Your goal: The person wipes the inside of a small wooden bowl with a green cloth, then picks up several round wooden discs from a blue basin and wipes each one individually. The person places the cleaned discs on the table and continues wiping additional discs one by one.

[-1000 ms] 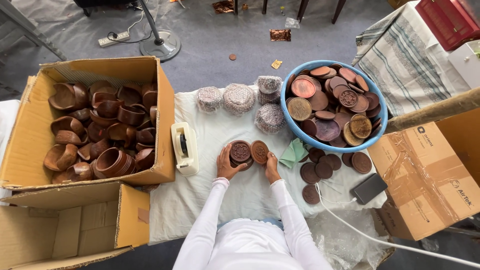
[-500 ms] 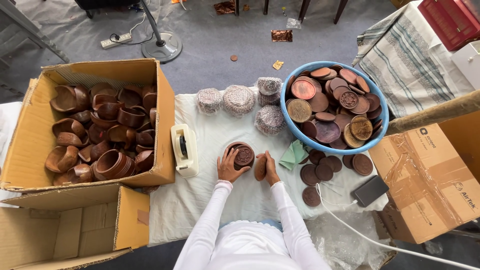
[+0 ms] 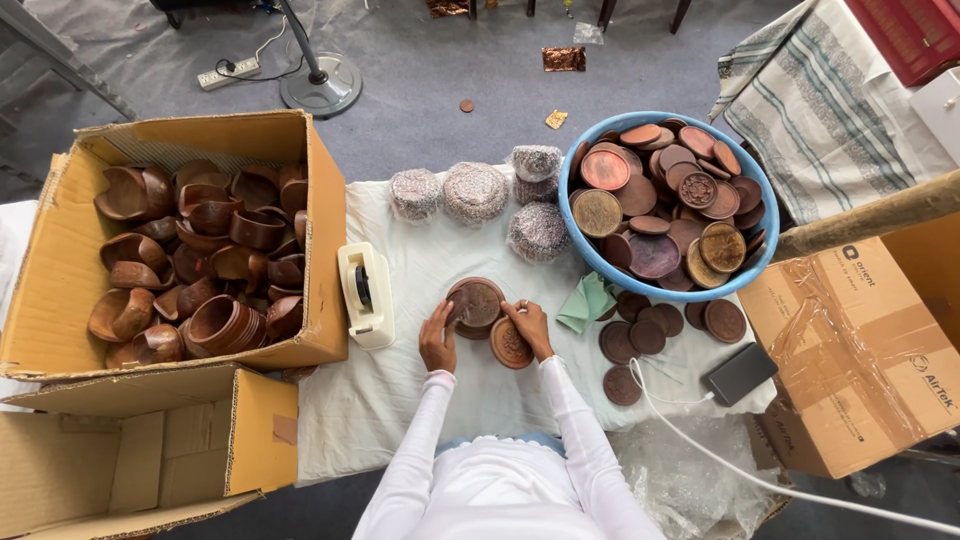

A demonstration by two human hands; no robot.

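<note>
Round wooden box [image 3: 476,303] sits mid-table, left hand [image 3: 437,338] cupping its rim; right hand [image 3: 528,323] pinches a carved lid [image 3: 511,343]. Brown cardboard cartons [image 3: 868,350] flank the cloth-covered table [image 3: 400,400].

Dark reddish-brown, carved with a round pattern: the wooden disc [image 3: 477,303] on the white cloth [image 3: 420,270] over the surface. Lighter brown, likewise carved: the smaller disc [image 3: 512,343] beside it. Bright blue: the basin [image 3: 590,255], filled with lids [image 3: 665,195] in copper, rust, maroon and dull gold. Warm glossy brown: the bowls [image 3: 200,255] in the tan cardboard box [image 3: 60,250]. Cream with a black wheel: the tape dispenser [image 3: 366,293]. Pale green: the folded rag [image 3: 587,302]. Silvery clear over brown: the wrapped stacks [image 3: 475,192]. Black: the flat device [image 3: 739,373], on a white cable [image 3: 720,460]. White: the sleeves [image 3: 420,440]. Off-white with grey-green stripes: the cloth [image 3: 820,110] at upper right. Grey: the floor [image 3: 440,80].
</note>
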